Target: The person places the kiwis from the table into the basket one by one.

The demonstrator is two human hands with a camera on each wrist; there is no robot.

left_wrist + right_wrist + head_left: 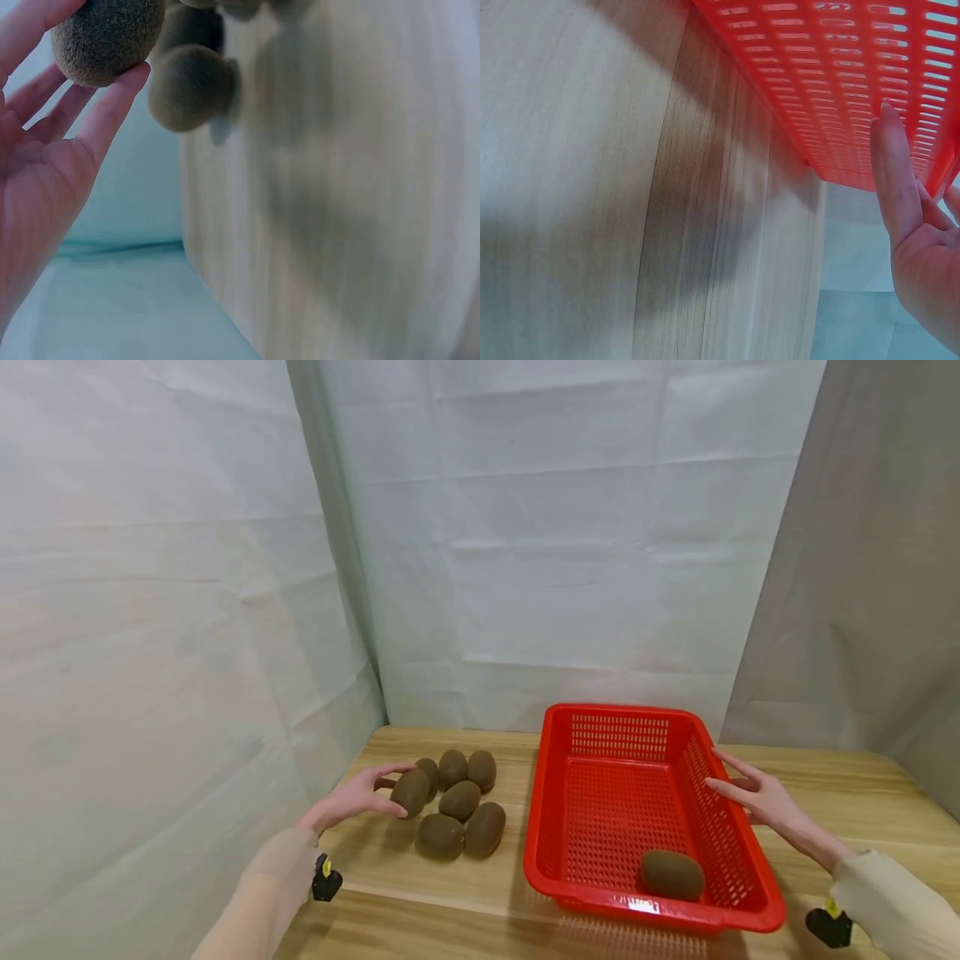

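Left hand (352,799) grasps 1 kiwi (410,792) from table cluster; right hand (757,797), fingers straight, touches red basket (622,893) wall.

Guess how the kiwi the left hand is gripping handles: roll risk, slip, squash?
The kiwi looks egg-shaped, so it would probably roll if set down loosely on the wooden table. Its fuzzy brown skin likely gives the left hand decent friction; its fingertips pinch it without visible slipping. No denting shows, but hard squeezing could bruise it.
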